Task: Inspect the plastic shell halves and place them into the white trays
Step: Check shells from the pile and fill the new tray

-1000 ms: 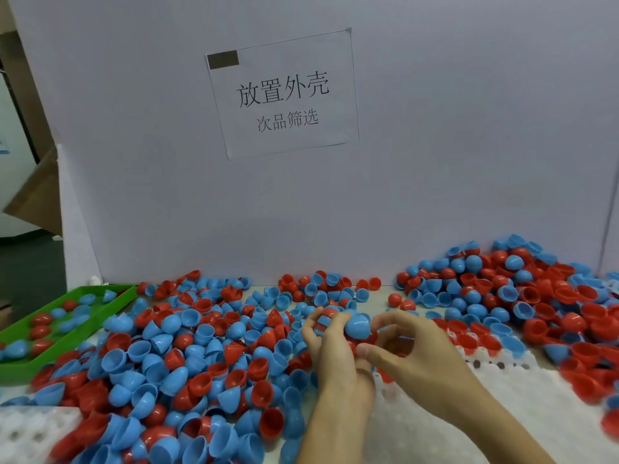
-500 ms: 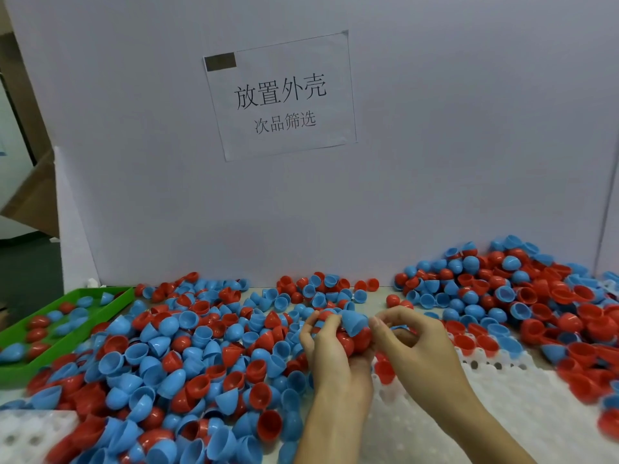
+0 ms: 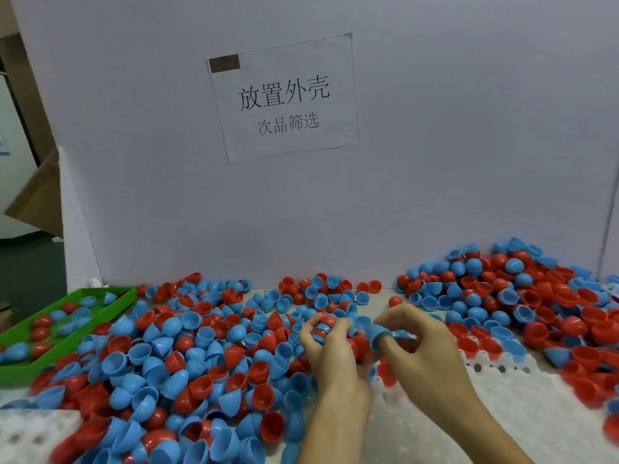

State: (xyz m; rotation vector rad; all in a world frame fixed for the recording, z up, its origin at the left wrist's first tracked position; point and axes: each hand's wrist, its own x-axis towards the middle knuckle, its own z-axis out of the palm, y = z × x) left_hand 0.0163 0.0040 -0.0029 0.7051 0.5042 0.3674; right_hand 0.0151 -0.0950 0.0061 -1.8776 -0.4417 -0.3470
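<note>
Mid-inspection: left hand clutches several red and blue shells, right hand pinches 1 blue shell half just above the white tray. Next, seat it in a pocket.

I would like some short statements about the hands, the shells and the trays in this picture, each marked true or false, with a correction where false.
1. The left hand holds several shell halves, red and blue. True.
2. The right hand is empty. False: it pinches a blue shell half at its fingertips.
3. The green tray at the left edge holds only red shells. False: both red and blue shells lie in it.
4. A white tray lies under the right forearm. True.
5. The paper sign lies flat on the table. False: it is fixed to the upright white board behind the piles.
</note>
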